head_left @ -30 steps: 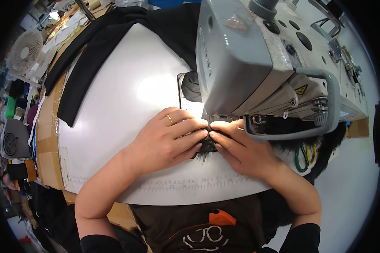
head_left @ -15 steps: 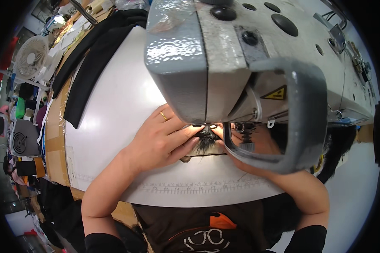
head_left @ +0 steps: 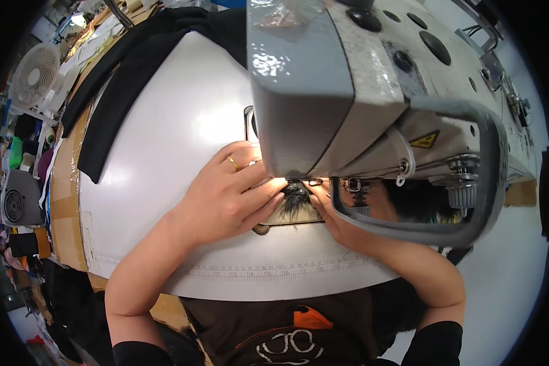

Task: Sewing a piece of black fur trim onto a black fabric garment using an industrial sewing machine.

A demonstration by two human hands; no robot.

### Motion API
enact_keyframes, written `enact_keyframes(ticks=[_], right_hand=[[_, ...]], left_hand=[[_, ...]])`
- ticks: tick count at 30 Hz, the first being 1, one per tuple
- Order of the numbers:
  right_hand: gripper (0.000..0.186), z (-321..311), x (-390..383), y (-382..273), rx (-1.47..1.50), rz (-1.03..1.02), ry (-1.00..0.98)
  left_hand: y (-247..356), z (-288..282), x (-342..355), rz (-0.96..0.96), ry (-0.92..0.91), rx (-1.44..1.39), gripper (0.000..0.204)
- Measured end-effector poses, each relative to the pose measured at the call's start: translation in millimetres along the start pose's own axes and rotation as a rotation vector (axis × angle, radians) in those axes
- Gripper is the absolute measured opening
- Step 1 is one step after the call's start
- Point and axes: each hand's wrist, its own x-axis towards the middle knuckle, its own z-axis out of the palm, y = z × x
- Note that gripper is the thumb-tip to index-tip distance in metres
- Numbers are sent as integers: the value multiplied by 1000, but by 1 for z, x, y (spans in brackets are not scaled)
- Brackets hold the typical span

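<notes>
Beneath the head of a grey sewing machine, a small black furry piece lies at the needle area. My left hand, with a gold ring, has its fingertips pressed at the left of this piece, some hidden under the machine head. My right hand is at the piece's right side, fingertips on it, and is partly covered by the machine's curved grey guard. Both hands rest low over the white work table.
Black fabric strips lie along the table's back left, beside a taped cardboard edge. Further left stand a white fan, a grey appliance and assorted clutter. More black fur hangs at the right behind the guard.
The view has shifted, so the machine head now covers more of the work. My left hand sits slightly further left; my right hand is further behind the guard, lower in view.
</notes>
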Motion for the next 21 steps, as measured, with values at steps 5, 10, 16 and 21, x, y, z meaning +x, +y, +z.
enact_keyframes(ticks=[5, 10, 16, 21], right_hand=[[19, -3, 0, 1, -43, -76, 122], [14, -2, 4, 10, 85, -27, 71], [13, -1, 2, 13, -46, -54, -8], [30, 4, -8, 24, -558, -322, 28]], left_hand=[[4, -4, 4, -32, 17, -36, 12], [-5, -1, 5, -53, 29, -27, 11], [-7, 3, 2, -80, 2, -63, 13], [-7, 2, 4, -36, 83, -44, 11]])
